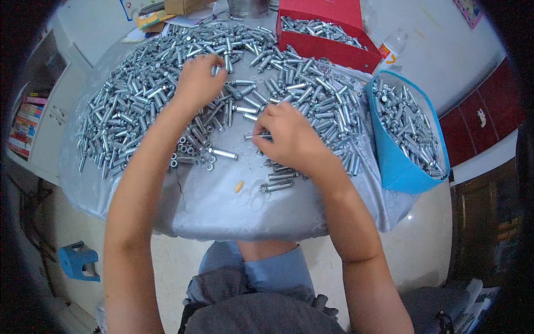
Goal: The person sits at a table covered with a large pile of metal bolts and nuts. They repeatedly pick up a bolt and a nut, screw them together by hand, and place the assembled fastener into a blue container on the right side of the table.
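Metal expansion anchor bolts [142,92] lie in a wide heap over the table. My left hand [201,80] reaches into the far middle of the heap, fingers curled around what looks like a bolt's end; blur and the hand itself hide most of it. Closer to me, my right hand [292,136] pinches an anchor bolt [260,136] between thumb and fingers, its end poking out to the left. Below that hand, several bolts [277,185] lie side by side. Loose nuts [189,149] and a single bolt [223,153] rest to the left.
A silvery cloth [239,217] covers the round table. At the right stands a blue fabric bin [406,161] of bolts; behind, a red box [328,53] holds more. A plastic bottle [394,42], a metal pot [248,6] and a small yellow piece [239,186] are also there.
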A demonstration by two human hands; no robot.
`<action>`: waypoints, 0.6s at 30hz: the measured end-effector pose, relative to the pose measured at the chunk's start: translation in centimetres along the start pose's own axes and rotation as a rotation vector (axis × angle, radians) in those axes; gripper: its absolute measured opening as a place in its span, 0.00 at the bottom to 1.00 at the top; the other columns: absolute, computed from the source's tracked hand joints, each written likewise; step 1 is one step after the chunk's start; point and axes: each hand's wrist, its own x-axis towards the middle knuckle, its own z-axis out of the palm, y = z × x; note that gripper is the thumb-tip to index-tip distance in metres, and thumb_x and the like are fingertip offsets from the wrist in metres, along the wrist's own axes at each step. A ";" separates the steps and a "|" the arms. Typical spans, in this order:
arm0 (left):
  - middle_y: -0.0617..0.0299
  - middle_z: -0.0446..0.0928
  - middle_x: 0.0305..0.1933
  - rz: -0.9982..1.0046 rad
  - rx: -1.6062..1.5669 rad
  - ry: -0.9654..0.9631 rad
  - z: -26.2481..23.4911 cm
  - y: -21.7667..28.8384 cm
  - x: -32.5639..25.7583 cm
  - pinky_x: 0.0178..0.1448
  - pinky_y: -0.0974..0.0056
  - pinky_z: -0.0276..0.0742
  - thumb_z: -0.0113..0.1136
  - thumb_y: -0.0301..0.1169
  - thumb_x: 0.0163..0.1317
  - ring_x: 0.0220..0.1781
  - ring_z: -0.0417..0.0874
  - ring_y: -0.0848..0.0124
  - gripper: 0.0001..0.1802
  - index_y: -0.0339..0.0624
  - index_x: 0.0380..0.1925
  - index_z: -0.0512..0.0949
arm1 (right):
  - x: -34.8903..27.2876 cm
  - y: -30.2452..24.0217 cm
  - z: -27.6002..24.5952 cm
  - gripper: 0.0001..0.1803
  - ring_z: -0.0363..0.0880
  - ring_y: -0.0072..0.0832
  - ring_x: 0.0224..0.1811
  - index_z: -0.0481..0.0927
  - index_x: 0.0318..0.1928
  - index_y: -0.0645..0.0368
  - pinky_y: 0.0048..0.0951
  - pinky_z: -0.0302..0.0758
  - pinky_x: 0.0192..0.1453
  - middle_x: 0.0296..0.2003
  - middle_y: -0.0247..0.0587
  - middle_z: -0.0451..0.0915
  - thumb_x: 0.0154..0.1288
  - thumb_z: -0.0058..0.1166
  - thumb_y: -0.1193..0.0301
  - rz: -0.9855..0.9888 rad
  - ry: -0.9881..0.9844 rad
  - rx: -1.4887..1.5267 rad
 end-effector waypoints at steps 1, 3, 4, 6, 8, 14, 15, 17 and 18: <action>0.50 0.75 0.39 -0.032 0.165 0.002 0.2 -0.1 1.3 0.49 0.55 0.68 0.52 0.37 0.49 0.43 0.72 0.53 0.14 0.44 0.34 0.77 | 0.1 0.1 0.2 0.09 0.69 0.39 0.38 0.78 0.26 0.58 0.36 0.68 0.45 0.30 0.43 0.73 0.46 0.56 0.66 0.011 -0.007 0.004; 0.52 0.74 0.40 -0.014 0.346 -0.002 0.8 -0.4 3.1 0.51 0.56 0.66 0.55 0.37 0.49 0.44 0.72 0.55 0.14 0.44 0.35 0.76 | 0.1 0.2 0.4 0.08 0.70 0.40 0.37 0.78 0.26 0.58 0.36 0.68 0.45 0.30 0.45 0.73 0.47 0.54 0.67 0.016 -0.004 0.038; 0.52 0.74 0.41 0.002 0.391 -0.021 1.4 -1.0 4.1 0.51 0.56 0.66 0.54 0.36 0.49 0.46 0.71 0.56 0.14 0.44 0.35 0.76 | 0.1 0.2 0.4 0.08 0.70 0.40 0.38 0.78 0.26 0.58 0.37 0.68 0.44 0.30 0.45 0.73 0.48 0.54 0.67 0.023 -0.020 0.048; 0.53 0.73 0.43 0.155 0.429 -0.025 2.7 -2.0 5.5 0.51 0.57 0.67 0.54 0.34 0.48 0.47 0.71 0.56 0.14 0.43 0.36 0.75 | 0.3 0.4 0.6 0.08 0.70 0.40 0.38 0.78 0.26 0.59 0.37 0.68 0.44 0.30 0.46 0.73 0.48 0.54 0.66 0.041 -0.054 0.067; 0.54 0.73 0.41 0.289 0.430 0.000 4.3 -2.5 7.1 0.50 0.58 0.67 0.54 0.32 0.46 0.46 0.71 0.57 0.13 0.42 0.35 0.74 | 0.4 0.0 0.2 0.09 0.69 0.41 0.38 0.77 0.26 0.60 0.37 0.68 0.45 0.31 0.46 0.72 0.49 0.53 0.67 0.054 -0.075 0.057; 0.53 0.73 0.38 0.400 0.416 0.181 8.8 -2.0 11.6 0.50 0.57 0.67 0.52 0.27 0.43 0.46 0.72 0.58 0.12 0.38 0.32 0.72 | 0.0 0.4 0.7 0.06 0.68 0.38 0.36 0.75 0.26 0.60 0.34 0.66 0.42 0.30 0.43 0.70 0.48 0.55 0.71 0.042 0.046 0.094; 0.51 0.72 0.42 0.266 0.404 0.044 8.7 -1.4 12.3 0.52 0.56 0.66 0.47 0.32 0.49 0.48 0.71 0.58 0.13 0.39 0.35 0.72 | 0.0 0.3 0.9 0.06 0.68 0.38 0.36 0.75 0.26 0.60 0.34 0.67 0.42 0.29 0.43 0.70 0.47 0.56 0.72 0.049 0.044 0.093; 0.51 0.71 0.46 0.134 0.339 -0.125 9.7 -2.0 13.8 0.54 0.56 0.65 0.42 0.35 0.53 0.49 0.71 0.58 0.16 0.41 0.39 0.73 | 0.2 0.2 0.7 0.06 0.68 0.38 0.36 0.75 0.26 0.60 0.34 0.67 0.42 0.29 0.43 0.70 0.47 0.56 0.72 0.065 0.017 0.108; 0.51 0.71 0.48 0.069 0.297 -0.209 10.0 -1.9 14.3 0.55 0.57 0.64 0.39 0.37 0.55 0.50 0.71 0.58 0.18 0.42 0.41 0.73 | 0.2 0.1 0.5 0.06 0.68 0.39 0.36 0.75 0.26 0.61 0.34 0.67 0.42 0.29 0.43 0.70 0.47 0.56 0.72 0.078 -0.001 0.109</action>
